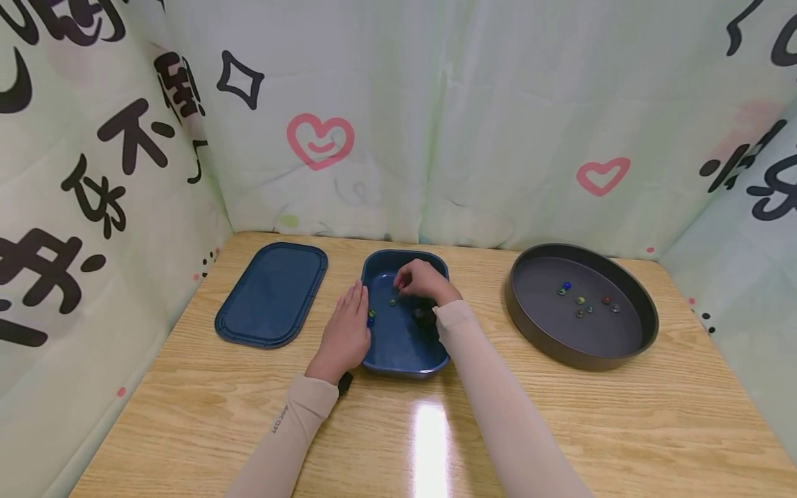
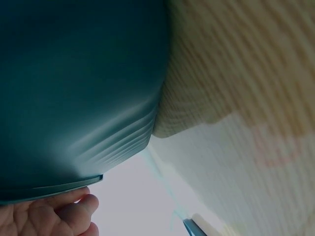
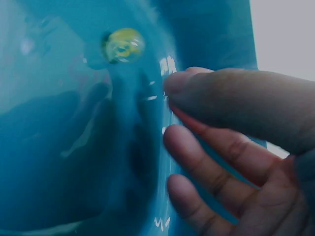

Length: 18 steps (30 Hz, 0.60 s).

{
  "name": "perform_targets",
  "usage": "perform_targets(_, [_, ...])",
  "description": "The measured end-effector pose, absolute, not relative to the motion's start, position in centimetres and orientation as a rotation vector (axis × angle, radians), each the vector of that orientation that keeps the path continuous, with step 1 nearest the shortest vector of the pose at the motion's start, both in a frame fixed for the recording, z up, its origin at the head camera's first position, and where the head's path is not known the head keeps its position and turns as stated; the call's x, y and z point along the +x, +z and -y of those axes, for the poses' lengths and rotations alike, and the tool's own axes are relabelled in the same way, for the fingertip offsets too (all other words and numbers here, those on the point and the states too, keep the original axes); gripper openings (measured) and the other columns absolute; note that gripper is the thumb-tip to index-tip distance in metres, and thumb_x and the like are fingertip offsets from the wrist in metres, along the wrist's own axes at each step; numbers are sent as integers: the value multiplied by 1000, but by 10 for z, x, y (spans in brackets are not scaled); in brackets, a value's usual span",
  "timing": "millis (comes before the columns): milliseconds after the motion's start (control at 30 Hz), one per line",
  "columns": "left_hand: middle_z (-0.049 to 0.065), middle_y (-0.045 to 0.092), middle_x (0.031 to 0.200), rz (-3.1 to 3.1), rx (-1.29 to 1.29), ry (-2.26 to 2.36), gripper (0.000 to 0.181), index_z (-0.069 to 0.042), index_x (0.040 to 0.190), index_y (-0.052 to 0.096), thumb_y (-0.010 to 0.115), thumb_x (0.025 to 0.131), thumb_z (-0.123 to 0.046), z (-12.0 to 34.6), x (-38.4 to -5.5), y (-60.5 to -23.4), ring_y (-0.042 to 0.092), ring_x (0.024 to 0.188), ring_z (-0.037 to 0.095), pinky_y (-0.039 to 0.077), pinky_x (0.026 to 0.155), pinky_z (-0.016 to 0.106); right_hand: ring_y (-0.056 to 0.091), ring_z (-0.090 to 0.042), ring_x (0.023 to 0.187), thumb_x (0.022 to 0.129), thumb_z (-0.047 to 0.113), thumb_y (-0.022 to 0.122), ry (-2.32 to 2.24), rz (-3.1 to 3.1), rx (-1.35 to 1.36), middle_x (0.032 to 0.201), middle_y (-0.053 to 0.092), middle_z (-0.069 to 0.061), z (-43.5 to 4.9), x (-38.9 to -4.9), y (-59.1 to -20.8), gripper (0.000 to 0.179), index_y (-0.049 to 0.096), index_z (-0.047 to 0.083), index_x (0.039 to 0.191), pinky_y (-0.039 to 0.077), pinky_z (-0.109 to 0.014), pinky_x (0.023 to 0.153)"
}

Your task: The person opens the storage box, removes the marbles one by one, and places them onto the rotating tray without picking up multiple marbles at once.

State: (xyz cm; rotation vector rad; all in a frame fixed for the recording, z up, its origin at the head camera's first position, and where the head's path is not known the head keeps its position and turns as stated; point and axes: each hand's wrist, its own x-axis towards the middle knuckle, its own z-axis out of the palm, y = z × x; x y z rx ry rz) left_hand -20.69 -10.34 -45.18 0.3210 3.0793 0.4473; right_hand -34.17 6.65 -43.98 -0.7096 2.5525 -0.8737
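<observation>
A deep blue rectangular container (image 1: pixel 405 349) stands on the table. My left hand (image 1: pixel 349 325) rests along its left rim, fingers straight; the left wrist view shows its fingertips at the rim (image 2: pixel 54 189). Inside the container is my right hand (image 1: pixel 426 280), fingers loosely bent and thumb near the index finger. Nothing shows between those fingers in the right wrist view, where a yellow-green glass marble (image 3: pixel 124 45) lies apart from the fingertips. Near the container's left wall are a green marble (image 1: pixel 371 313) and a blue marble (image 1: pixel 371 322). Another marble (image 1: pixel 394 302) lies further in.
On the right stands a round dark pan (image 1: pixel 548 346) with several marbles in it, among them a blue marble (image 1: pixel 566 285) and a reddish marble (image 1: pixel 607 300). A flat blue lid (image 1: pixel 274 294) lies to the left. Printed curtains (image 1: pixel 398 138) border the wooden table (image 1: pixel 685 415).
</observation>
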Motion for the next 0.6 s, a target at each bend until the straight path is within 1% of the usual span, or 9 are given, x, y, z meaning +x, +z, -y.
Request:
perform_targets(200, [18,10,158,-3064,308,466,62,4,148,16,43,96,-14,103,-205,-450,12,147,29,14,120,43,65,-22,86,84,3,67,-1068,-2525,-790,98,70,-16,-73,-343,-440,17,70,-1,100,56,-34,82])
perform_targets(367, [18,11,158,-3071,319,468,61,4,148,17,43,96,-13,103,-205,-449,13,147,30,15,120,43,65,-24,88,85,5,66,-1174,-2500,-778,101,70,-17,-79,-343,-438,20,69,-2,104,55,-34,82])
perform_targets(500, [19,11,157,-3082,334,464,61,5,148,18,44,96,-13,103,-205,-449,14,146,31,16,120,43,65,-25,91,86,6,65,-1255,-2482,-759,103,69,-18,-85,-340,-428,22,68,-3,107,55,-34,84])
perform_targets(600, [18,10,158,-3084,333,437,62,4,148,16,44,96,-13,104,-205,-450,13,147,30,15,120,43,64,-27,91,87,6,64,-1300,-2483,-757,103,68,-19,-91,-337,-415,23,67,-4,108,54,-34,83])
